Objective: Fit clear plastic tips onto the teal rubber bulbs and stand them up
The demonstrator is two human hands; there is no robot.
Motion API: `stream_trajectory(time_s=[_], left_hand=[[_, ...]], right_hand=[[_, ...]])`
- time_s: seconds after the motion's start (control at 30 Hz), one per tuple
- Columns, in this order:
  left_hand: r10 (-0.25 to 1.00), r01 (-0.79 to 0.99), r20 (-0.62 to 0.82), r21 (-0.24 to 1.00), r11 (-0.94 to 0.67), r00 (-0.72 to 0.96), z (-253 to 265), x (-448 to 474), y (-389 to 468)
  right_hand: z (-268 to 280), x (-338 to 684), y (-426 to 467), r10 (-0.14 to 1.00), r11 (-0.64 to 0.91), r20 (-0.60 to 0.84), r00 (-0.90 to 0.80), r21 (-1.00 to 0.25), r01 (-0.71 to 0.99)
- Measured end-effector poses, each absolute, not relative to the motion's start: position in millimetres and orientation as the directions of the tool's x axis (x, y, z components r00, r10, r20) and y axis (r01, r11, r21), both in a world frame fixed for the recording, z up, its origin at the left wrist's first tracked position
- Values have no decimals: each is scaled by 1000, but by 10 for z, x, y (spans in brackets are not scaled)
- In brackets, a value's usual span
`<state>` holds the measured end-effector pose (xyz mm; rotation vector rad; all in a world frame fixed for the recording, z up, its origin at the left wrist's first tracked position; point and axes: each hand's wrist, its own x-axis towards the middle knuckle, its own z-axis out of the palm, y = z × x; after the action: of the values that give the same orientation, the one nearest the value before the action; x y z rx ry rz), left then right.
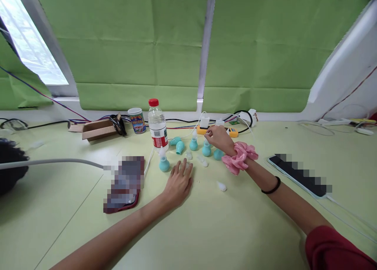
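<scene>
My left hand [177, 184] lies flat on the table, fingers stretched out, with a small clear piece partly showing by its fingertips. Farther out, my right hand [219, 138] pinches the translucent tip [206, 143] of an upright teal rubber bulb [206, 150]; the fingers partly hide it. Another teal bulb [218, 154] stands beneath my right wrist. To the left are an upright bulb with a tip [193, 145], two bulbs lying down [180, 147], and a tipped one [164, 165] near my left hand. Loose translucent tips [222, 186] lie between my arms.
A red-capped bottle [158, 126], a can [137, 121] and an open cardboard box [99, 130] stand at the back. A yellow power strip [232, 132] with a white charger [204, 123] lies behind the bulbs. Phones lie left [125, 185] and right [297, 176], with cables around.
</scene>
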<state>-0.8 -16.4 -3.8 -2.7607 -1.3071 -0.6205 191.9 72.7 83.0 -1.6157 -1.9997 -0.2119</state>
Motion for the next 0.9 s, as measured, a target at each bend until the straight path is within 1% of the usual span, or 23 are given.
stream_trajectory(time_s=[0.1,0.17,0.23,0.3,0.33,0.37,0.43,0.47,0.53,0.63,0.73,0.9], left_hand=[[747,757,349,138,-639,566,-11,2,-116],[749,761,369,146,-632,551,2,-2,-112],[759,774,385,153,-614,525,6,-2,-112],[765,789,401,146,-597,504,2,9,-101],[767,796,410,141,-588,494,-2,19,-89],[769,803,418,137,-580,484,-7,31,-73],[775,815,427,135,-563,465,-18,53,-34],[778,819,430,138,-558,458,-23,61,-15],[779,819,436,147,-555,450,-30,66,17],[768,805,450,159,-572,456,-27,57,35],[735,767,460,162,-620,497,-12,49,25],[646,667,473,151,-730,599,-7,54,-3]], right_hand=[[816,1929,684,844,249,525,-114,-194,949],[833,1935,596,813,253,572,-107,-182,950],[843,1934,471,742,292,659,-122,-155,944],[811,1916,331,665,377,722,-190,-105,920],[770,1896,265,648,436,717,-257,-73,897],[709,1869,207,651,495,681,-336,-45,868],[540,1802,124,682,589,538,-496,-1,808],[442,1768,102,706,600,463,-536,12,800],[253,1717,96,761,564,375,-530,23,826],[65,1711,139,792,536,353,-498,-11,844],[9,1762,175,768,586,357,-533,-53,809],[33,1814,179,734,644,377,-565,-122,755]])
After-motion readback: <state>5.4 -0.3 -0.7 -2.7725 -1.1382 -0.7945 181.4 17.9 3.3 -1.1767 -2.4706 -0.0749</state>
